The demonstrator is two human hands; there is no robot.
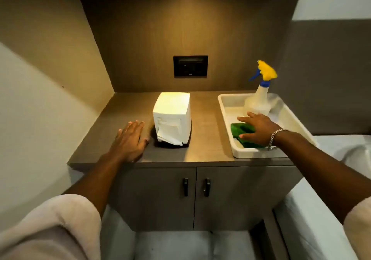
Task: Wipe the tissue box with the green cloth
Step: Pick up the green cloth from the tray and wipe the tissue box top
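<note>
The tissue box (172, 117) is seen standing upright near the middle of the counter (206, 139), a sheet of tissue hanging from its front opening, its surfaces not yet touched by any cloth. Just beside it, the left hand (130, 139) is laid flat on the counter, fingers (136, 125) extended and close together, holding nothing. Well apart to the right, the green cloth (241, 133) is found lying in a white tray (224, 107), with a spray bottle (259, 99) standing behind it. The right hand (257, 129) is placed over the cloth, fingers spread and not yet closed on it. The pick-up step is judged to be in hand, wiping not begun. Next, the cloth would need to be gripped, lifted clear of the tray rim and carried across to the box, which may need steadying by the left hand.
</note>
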